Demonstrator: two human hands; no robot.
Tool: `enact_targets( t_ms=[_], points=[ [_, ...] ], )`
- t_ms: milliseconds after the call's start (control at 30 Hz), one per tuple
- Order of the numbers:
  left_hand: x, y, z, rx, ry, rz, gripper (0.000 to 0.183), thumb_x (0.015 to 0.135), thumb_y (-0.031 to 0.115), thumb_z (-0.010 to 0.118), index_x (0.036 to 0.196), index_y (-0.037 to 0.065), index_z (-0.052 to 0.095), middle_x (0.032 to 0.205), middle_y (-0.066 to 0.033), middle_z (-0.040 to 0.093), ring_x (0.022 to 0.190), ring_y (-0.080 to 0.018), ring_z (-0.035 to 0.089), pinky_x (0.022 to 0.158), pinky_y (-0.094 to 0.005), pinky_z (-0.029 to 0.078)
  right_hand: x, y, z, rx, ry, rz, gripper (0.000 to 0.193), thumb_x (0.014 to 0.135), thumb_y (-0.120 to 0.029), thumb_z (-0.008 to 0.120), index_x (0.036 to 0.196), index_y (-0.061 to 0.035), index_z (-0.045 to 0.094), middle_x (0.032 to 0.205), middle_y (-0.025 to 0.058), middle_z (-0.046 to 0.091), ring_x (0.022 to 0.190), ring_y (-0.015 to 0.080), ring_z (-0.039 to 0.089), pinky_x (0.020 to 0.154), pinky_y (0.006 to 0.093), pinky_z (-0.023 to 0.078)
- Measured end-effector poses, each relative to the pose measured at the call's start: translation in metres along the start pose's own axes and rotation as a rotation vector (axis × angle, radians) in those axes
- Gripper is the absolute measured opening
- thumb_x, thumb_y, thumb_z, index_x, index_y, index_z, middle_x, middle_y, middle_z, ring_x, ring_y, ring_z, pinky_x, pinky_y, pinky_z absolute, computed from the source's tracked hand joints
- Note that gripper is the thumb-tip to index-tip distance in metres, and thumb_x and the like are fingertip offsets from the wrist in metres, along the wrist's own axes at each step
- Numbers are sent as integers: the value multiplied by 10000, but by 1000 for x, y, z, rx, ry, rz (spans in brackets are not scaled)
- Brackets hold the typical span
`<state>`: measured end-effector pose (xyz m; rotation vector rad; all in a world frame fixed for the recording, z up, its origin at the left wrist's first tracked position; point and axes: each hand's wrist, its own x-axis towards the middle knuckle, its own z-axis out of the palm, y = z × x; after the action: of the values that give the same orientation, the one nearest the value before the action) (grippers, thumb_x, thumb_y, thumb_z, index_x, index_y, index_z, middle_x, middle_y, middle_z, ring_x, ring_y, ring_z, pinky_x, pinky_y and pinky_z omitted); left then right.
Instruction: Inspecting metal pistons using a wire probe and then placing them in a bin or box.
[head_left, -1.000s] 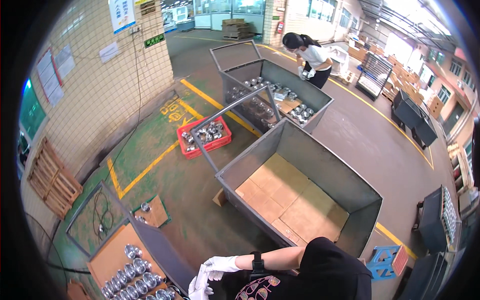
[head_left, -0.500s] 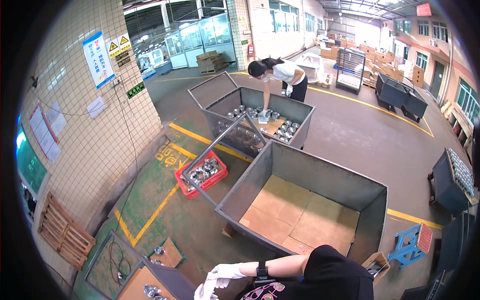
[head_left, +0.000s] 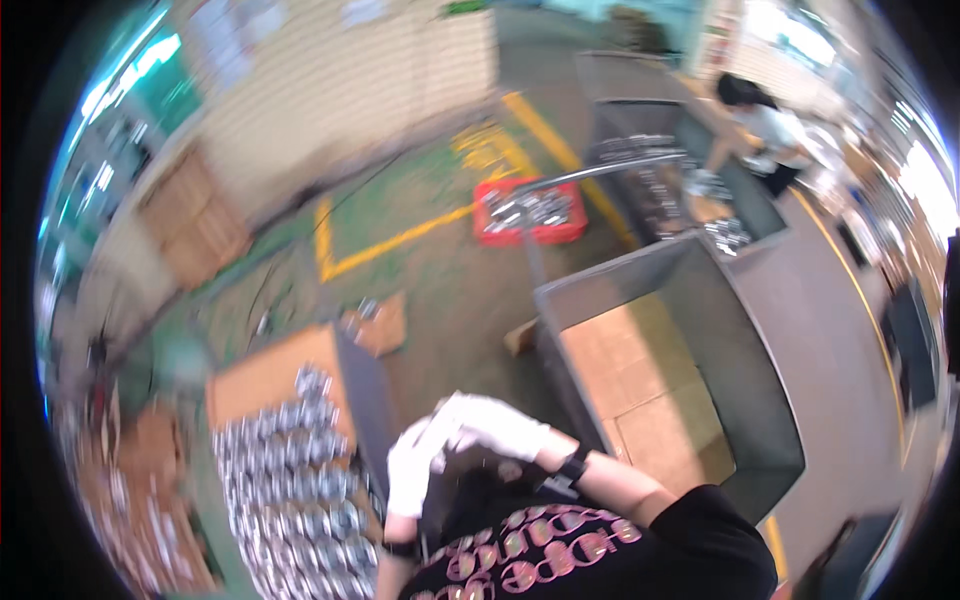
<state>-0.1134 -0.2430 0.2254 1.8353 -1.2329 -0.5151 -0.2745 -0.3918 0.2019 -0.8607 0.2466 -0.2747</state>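
Note:
My left hand [head_left: 408,470] and my right hand [head_left: 490,424], both in white gloves, meet in front of my chest. The right fingers reach across to the left fingers and touch them. Motion blur smears the fingers, so how far they are bent is unclear, and I make out no object between them. Beside my left hand stands a grey cart holding rows of shiny metal cylindrical parts [head_left: 295,490] on cardboard. To the right of my hands is a large grey metal cart [head_left: 745,330] with bare cardboard sheets [head_left: 625,375] on its floor.
A red crate [head_left: 500,235] of metal parts sits on the green floor by the yellow lines. Beyond it, a co-worker [head_left: 775,130] leans over another grey cart [head_left: 755,215] with similar parts. A wooden pallet [head_left: 195,220] leans on the tiled wall.
My view has swung left and down, bringing the rows of metal parts and my left forearm into sight. My gloved hands are further up in the picture, still together.

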Motion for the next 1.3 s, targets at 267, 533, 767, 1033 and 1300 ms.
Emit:
enact_targets(
  t_ms=[267,533,767,1033,1300],
  points=[
    [-8,31,-10,-362,-24,-439,334,998,174,539,1242,3,692,919,-157,738,751,-245,706,732,-345,572,-1,-7,10,198,-18,-3,602,1042,-112,614,1569,3,347,1287,125,647,1025,189,698,901,329,588],
    [-30,17,0,-567,155,-387,283,1053,217,581,1136,-28,697,814,-54,671,720,-127,668,566,-267,525,-3,13,2,115,18,25,199,1036,-146,625,1162,3,663,1064,111,731,939,225,723,891,382,591],
    [-36,22,-9,-984,260,-478,389,1029,268,642,1309,-2,624,1203,-97,645,1028,-178,676,806,-312,597,2,25,15,81,1,-17,237,1002,-140,660,1189,6,671,1152,134,725,1025,246,718,909,386,591],
    [-45,9,-3,-28,298,-120,477,871,174,809,1285,22,625,1194,-88,651,1014,-181,653,884,-338,549,17,26,26,128,255,224,143,1011,-81,641,1118,-2,693,1056,130,752,914,256,757,780,369,636],
    [-47,-10,-20,-647,390,-340,236,1029,162,575,1141,-2,703,1037,-69,691,965,-133,631,844,-287,514,15,21,44,-55,29,219,245,1019,-145,651,1206,11,668,1143,132,734,1011,245,734,845,362,607]
  ],
)
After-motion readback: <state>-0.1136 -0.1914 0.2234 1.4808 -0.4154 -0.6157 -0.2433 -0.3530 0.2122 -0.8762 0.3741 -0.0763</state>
